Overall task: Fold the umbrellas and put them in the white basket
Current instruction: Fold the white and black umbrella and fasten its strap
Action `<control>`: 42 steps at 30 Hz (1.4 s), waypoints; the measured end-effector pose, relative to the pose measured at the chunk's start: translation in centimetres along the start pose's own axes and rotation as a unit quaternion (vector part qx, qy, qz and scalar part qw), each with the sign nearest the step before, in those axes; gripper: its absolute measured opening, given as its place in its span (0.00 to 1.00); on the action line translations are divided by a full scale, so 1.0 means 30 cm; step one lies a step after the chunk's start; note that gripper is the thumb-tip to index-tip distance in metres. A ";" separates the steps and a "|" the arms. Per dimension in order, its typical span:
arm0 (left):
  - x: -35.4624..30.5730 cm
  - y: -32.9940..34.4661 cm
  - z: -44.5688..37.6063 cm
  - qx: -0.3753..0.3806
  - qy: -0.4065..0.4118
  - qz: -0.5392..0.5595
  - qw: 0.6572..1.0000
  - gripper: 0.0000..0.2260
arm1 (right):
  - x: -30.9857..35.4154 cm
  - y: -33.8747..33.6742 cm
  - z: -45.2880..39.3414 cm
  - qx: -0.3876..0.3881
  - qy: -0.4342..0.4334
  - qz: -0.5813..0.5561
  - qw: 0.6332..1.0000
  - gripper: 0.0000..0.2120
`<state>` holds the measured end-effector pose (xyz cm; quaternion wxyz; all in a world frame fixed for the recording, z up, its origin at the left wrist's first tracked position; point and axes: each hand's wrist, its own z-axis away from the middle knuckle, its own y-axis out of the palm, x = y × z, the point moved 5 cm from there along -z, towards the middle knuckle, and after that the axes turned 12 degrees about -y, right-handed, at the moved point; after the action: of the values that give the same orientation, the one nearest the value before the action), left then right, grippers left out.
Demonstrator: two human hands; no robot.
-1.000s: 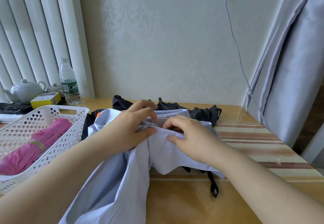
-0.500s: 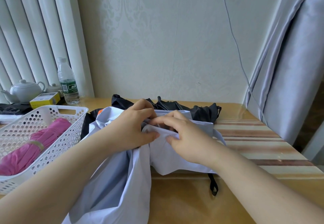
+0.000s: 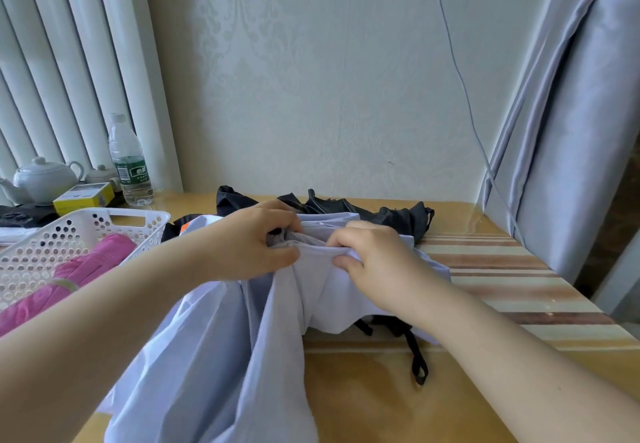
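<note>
lavender umbrella [image 3: 221, 338] fabric bunched between left hand [image 3: 249, 245] and right hand [image 3: 377, 262]

White teapot [image 3: 45, 179], yellow box [image 3: 84, 197], water bottle [image 3: 129, 162], grey curtain [image 3: 581, 123]

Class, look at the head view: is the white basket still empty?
No: a folded pink umbrella already lies inside the white basket, while both hands work on a pale lilac umbrella beside it.

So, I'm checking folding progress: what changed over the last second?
The right hand crept along the pale lilac fabric umbrella toward the left hand, regripping a fold. Left hand's grip, pink folded umbrella in the white perforated basket, black umbrella: unchanged.
</note>
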<state>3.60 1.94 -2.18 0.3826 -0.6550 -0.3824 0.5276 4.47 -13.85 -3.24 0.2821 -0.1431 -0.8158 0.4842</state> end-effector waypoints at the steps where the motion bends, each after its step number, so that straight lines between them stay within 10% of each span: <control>1: 0.003 0.003 0.008 -0.004 -0.007 0.009 1.000 0.11 | -0.006 -0.007 0.002 -0.014 -0.002 -0.005 1.000 0.07; 5: 0.003 0.022 0.031 -0.048 -0.007 0.035 0.998 0.27 | -0.017 -0.015 0.021 -0.041 -0.005 -0.005 0.999 0.09; 17: -0.014 0.057 0.027 -0.057 0.020 0.058 0.997 0.26 | 0.021 0.018 0.015 0.077 0.027 -0.140 0.987 0.23; 23: -0.016 0.056 0.030 -0.050 0.009 0.047 0.998 0.23 | 0.045 -0.028 -0.020 -0.041 0.021 -0.176 0.983 0.17; 32: -0.015 0.056 0.025 -0.053 0.004 0.053 0.997 0.23 | 0.049 0.045 -0.041 0.106 0.016 -0.004 0.994 0.05; 36: -0.023 0.051 0.024 -0.050 0.007 0.055 0.997 0.29 | 0.016 0.019 -0.023 0.063 0.028 0.025 0.997 0.18; 42: -0.008 0.050 0.010 -0.054 -0.010 0.021 0.998 0.35 | -0.001 -0.019 0.018 -0.043 0.020 -0.043 0.998 0.07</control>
<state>3.42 1.14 -3.49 0.3317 -0.6771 -0.4008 0.5204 4.18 -14.52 -2.96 0.3124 -0.1298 -0.8351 0.4337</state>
